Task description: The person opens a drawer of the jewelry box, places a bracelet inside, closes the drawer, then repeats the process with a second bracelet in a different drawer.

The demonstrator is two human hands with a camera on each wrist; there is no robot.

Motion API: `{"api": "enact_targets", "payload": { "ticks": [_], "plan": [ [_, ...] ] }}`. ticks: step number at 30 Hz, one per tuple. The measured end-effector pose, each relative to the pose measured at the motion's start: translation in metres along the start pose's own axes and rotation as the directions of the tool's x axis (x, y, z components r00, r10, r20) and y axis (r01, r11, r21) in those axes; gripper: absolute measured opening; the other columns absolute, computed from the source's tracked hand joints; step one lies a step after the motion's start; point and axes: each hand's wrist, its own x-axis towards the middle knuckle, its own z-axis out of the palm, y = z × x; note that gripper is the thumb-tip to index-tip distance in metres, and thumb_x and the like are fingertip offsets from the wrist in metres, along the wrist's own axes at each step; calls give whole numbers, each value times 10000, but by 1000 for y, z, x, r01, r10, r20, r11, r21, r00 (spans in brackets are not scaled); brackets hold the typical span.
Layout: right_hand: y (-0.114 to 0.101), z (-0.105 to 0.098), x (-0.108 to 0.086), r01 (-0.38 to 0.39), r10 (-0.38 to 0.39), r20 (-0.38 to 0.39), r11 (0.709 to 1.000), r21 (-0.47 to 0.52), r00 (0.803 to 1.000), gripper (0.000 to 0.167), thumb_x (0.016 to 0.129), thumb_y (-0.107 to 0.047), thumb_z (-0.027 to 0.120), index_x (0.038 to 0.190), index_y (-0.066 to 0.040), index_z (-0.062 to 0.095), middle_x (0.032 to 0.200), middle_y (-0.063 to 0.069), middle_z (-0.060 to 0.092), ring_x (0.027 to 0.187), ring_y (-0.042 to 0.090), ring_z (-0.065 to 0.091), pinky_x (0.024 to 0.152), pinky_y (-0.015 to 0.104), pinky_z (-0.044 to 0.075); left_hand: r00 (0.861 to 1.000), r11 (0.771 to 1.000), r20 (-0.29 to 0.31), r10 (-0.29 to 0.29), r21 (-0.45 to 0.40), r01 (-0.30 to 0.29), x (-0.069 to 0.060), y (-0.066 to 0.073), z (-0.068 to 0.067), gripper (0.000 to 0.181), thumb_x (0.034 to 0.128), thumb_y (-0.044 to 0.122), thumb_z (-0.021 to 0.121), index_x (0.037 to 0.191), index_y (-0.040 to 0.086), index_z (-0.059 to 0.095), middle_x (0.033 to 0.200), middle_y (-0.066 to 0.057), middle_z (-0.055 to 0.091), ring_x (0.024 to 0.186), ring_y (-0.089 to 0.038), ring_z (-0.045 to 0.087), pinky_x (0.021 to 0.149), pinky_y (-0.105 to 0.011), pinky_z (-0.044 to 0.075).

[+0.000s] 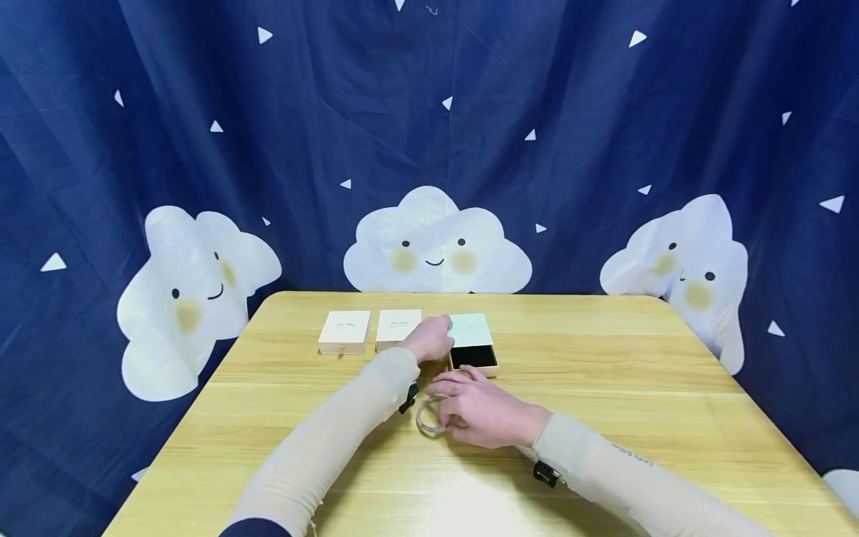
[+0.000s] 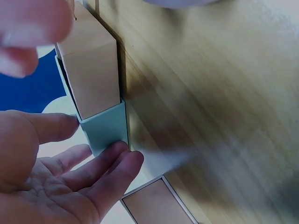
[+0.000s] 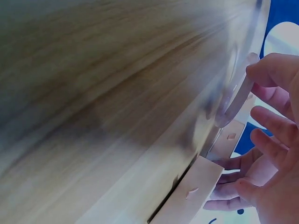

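A pale, translucent bangle [image 1: 420,419] is pinched between the thumb and finger of my right hand [image 1: 493,412], just above the table in front of a gift box. In the right wrist view the bangle [image 3: 237,103] is seen edge-on. The gift box has a mint sleeve [image 1: 473,328] and a pink drawer [image 2: 93,70], pulled partly out towards me, with black lining [image 1: 473,356] inside. My left hand [image 1: 429,339] holds the sleeve at its left side, fingers against that side in the left wrist view. The far side of the box is hidden there.
Two closed pale boxes stand left of the mint one: the outer box [image 1: 345,332] and the nearer box [image 1: 396,326], partly covered by my left hand. All rest on a wooden table [image 1: 604,358]. A dark blue curtain [image 1: 570,97] hangs behind the table's far edge.
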Motion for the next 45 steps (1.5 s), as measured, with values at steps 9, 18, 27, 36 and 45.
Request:
{"api": "enact_targets", "payload": {
  "ticks": [9,18,27,36,45],
  "plan": [
    [-2,-9,-2,-9,9,1,1000,13,1000,112,837,-234,782,799,-258,679,1418,41,598,1377,227,483,1094,635,352,1000,1000,9,-17,-21,17,1,1,0,422,1004,131,545,1391,-35,513,1424,-202,564,1322,-334,537,1085,-440,455],
    [1,-22,-5,-37,38,-10,996,76,999,78,841,-158,741,849,-232,718,1420,52,579,1394,194,449,1117,603,330,1000,999,10,-20,-35,20,0,1,-2,420,1005,125,546,1393,-32,511,1429,-202,558,1321,-328,537,1085,-442,456],
    [7,-34,-10,-46,50,-83,998,53,995,151,824,-90,700,809,-231,646,1380,29,587,1339,215,492,1111,513,363,999,999,17,-28,-25,28,1,0,-1,423,1005,128,553,1395,-33,513,1429,-203,559,1188,-269,589,1064,-426,471],
    [14,-51,-12,-100,107,-93,992,77,990,206,842,-88,708,777,-247,594,1394,3,575,1363,228,478,1119,525,365,999,999,7,-37,-28,37,2,1,-1,434,988,115,561,1389,-45,519,1421,-218,565,1178,-284,598,1045,-416,482],
    [23,-58,-13,-105,111,-120,993,51,987,209,819,-64,707,772,-232,591,1363,19,598,1329,247,510,1092,513,371,1000,1000,-7,-15,-11,15,2,0,0,419,979,117,579,1359,-57,543,1390,-221,591,1252,-317,591,1065,-425,473]
  ]
}}
